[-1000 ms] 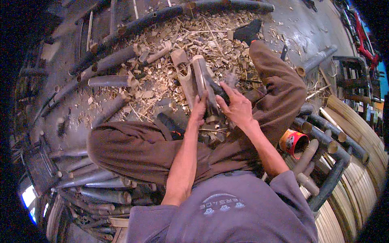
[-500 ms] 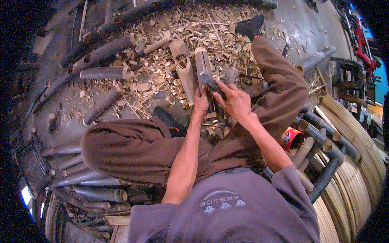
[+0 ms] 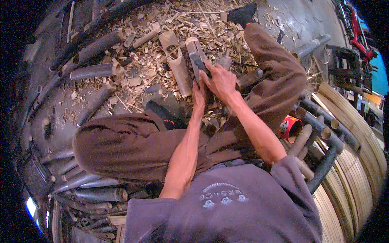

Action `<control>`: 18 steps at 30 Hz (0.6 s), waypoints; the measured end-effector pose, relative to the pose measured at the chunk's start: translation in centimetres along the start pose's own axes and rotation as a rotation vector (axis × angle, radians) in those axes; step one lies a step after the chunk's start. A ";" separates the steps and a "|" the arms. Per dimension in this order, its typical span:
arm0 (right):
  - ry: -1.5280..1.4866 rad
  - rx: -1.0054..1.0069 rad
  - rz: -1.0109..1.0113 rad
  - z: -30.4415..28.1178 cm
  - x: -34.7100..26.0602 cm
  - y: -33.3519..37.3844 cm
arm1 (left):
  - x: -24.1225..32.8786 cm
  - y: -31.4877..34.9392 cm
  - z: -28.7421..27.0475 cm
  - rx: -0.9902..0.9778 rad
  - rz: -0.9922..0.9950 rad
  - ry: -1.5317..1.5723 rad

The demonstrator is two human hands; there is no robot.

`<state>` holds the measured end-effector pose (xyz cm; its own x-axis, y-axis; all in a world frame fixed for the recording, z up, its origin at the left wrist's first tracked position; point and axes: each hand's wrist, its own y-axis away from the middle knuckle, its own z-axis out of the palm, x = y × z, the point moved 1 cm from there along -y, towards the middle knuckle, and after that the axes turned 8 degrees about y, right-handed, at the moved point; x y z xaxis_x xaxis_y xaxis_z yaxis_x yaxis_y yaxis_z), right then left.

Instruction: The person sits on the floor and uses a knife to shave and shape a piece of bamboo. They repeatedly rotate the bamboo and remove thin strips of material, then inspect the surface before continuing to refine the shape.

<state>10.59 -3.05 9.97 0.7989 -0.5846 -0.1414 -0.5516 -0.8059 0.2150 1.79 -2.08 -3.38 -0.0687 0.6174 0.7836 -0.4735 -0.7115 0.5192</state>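
Bamboo piece [image 3: 192,45] in the left hand [image 3: 198,95]: it stands out beyond the left fingertips, pointing away from the person, its lower part hidden behind the 2 hands. The left fingers are closed around its lower part. The right hand [image 3: 222,82] has thumb and fingers closed on a dark tool [image 3: 202,67], which lies against the piece just past the left fingertips; its working edge is too blurred to tell.

The piece should handle as light for its bulk and stiff, not likely to bend, perhaps prone to split along the grain and a little slippery on any smooth skin. The best hold is probably low on the wall, where the left fingers are, clear of the tool.

It looks like a narrow tube section, pale tan at the far end and browner along the side nearer the fingers. To the left of the left fingers, near but apart, lies a second bamboo tube [image 3: 181,77] with openings cut in its wall; farther out beyond the fingers spread pale chips [image 3: 139,83].
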 end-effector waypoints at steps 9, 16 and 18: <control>-0.151 -0.062 0.057 0.0 0.0 -7.1 | 1.7 1.2 0.3 0.098 0.046 -0.225; -1.454 -0.121 0.643 2.5 2.5 1.8 | 3.2 2.1 1.3 0.030 -0.064 0.001; -1.675 -0.151 0.677 2.7 2.3 3.2 | 2.9 2.0 1.5 0.039 -0.117 0.048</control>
<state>9.99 -7.24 7.70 -0.6429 -0.3141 -0.6986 -0.5432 -0.4561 0.7049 1.93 -2.16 0.44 -0.0578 0.7117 0.7001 -0.4467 -0.6456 0.6194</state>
